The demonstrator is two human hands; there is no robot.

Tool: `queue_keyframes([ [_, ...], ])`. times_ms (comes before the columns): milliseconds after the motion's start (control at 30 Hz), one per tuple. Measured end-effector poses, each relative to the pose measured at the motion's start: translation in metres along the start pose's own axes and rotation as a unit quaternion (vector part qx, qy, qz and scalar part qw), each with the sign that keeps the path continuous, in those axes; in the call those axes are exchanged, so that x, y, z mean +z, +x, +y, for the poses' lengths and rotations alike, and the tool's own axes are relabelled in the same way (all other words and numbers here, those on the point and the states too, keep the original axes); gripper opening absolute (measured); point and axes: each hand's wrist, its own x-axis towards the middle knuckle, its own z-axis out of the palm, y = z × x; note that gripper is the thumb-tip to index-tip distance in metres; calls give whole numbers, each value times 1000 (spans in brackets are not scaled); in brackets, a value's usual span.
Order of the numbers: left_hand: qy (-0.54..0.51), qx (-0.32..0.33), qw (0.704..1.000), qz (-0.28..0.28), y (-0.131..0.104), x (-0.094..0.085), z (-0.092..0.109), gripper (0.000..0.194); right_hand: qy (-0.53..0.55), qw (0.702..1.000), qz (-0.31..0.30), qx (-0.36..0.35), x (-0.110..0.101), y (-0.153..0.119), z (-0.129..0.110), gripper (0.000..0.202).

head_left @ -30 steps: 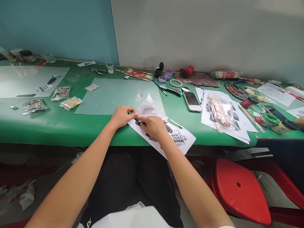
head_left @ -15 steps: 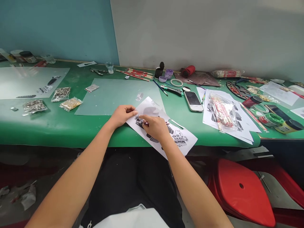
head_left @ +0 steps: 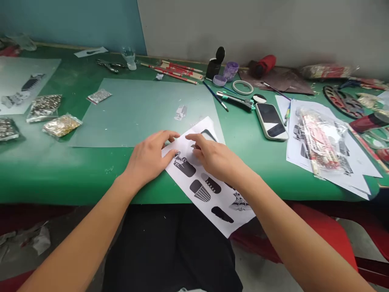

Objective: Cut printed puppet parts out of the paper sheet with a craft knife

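Note:
A white printed sheet of paper with dark figures, several shoe-like, lies tilted on the green table and hangs past its front edge. My left hand holds the sheet's left corner, thumb and bent fingers pressing on it. Over the sheet's upper part, my right hand is closed in a pinch, index finger forward. A small dark thing shows at its fingertips, too hidden to name. Near the sheet's top is a cut-out opening. Under its upper end lies a translucent mat with a small grey paper scrap.
Right of the mat are a utility knife, a tape roll, a phone and papers under a bagged bundle. Bead packets lie left; pliers and red-and-white sticks behind. A red stool stands below right.
The view has moved closer and shifted. My right hand has moved up the sheet, away from the dark figure near the left corner, uncovering more printed figures. My left hand stays at the corner.

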Motion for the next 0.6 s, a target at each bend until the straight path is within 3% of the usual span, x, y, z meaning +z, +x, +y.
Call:
queue_keyframes([
  [100,46,60,997,30,-10,4,-4,29,3,1000,-11,-2,1,-1,7,36],
  [200,69,114,991,21,-17,6,-9,15,3,1000,-7,8,-3,0,8,20],
  [300,78,139,987,20,-20,6,-13,12,-12,1000,18,-9,-6,3,6,7],
  [500,91,115,988,42,-19,5,-13,31,-61,986,90,-127,9,9,8,19],
  [600,91,105,989,43,-19,7,-14,35,-57,982,110,-140,16,8,10,22],
])
